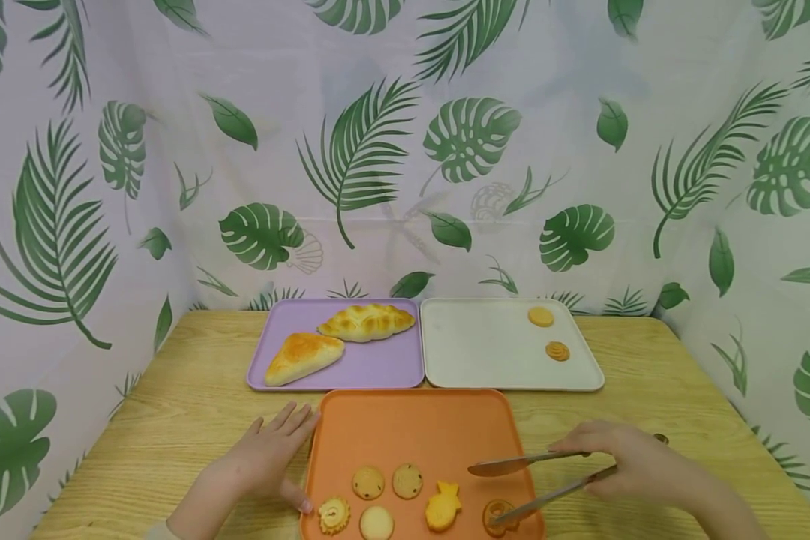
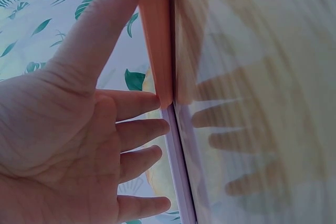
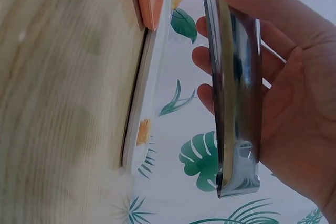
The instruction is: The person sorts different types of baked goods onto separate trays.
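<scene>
My right hand [image 1: 637,461] holds a pair of metal tongs [image 1: 560,495], their arms spread apart over the right side of the orange tray [image 1: 412,424]. The lower tip lies over a round swirled cookie [image 1: 502,505]; the frames do not show whether they touch. The upper tip hovers above bare tray. In the right wrist view, thumb and fingers wrap the tongs [image 3: 236,87] near their bent end. With fingers extended, my left hand [image 1: 259,465] rests against the orange tray's left edge, its thumb at the rim [image 2: 156,45] in the left wrist view.
More cookies lie on the orange tray, among them a pineapple-shaped cookie [image 1: 442,508] and a chip cookie [image 1: 407,481]. Behind stand a purple tray [image 1: 371,367] with two breads and a white tray [image 1: 479,345] with two cookies [image 1: 541,316]. Leaf-patterned cloth surrounds the wooden table [image 1: 196,382].
</scene>
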Demonstrator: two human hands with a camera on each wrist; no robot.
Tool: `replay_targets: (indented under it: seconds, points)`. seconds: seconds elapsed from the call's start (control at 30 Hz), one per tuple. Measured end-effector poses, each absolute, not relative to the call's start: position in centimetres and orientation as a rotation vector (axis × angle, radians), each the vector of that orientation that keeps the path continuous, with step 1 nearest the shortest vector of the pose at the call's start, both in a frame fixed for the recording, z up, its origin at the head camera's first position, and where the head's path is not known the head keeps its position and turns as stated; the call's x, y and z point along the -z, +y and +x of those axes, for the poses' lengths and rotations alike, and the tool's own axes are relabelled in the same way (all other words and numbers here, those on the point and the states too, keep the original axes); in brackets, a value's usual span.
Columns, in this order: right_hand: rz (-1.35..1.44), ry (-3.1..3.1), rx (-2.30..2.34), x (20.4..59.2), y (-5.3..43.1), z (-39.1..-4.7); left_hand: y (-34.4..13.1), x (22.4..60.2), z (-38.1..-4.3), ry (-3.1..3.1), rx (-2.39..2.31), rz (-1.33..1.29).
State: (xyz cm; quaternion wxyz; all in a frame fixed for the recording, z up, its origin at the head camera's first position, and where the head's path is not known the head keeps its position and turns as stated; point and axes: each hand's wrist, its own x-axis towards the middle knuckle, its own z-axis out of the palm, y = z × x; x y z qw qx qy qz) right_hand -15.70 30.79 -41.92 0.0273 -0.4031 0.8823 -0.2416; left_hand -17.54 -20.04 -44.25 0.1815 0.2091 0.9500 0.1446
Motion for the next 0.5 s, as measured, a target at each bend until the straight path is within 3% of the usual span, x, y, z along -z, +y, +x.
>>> replay_targets:
  seconds: [0.33, 0.5]
  points:
    - [-1.103, 2.913, 0.536, 41.9, 29.4, -15.4, -20.0, 44.1, -17.4, 2.689, -0.409, 0.595]
    - [-1.166, 2.950, 0.560, 42.4, 29.4, -15.8, -20.0, 44.1, -17.4, 2.682, -0.413, 0.590]
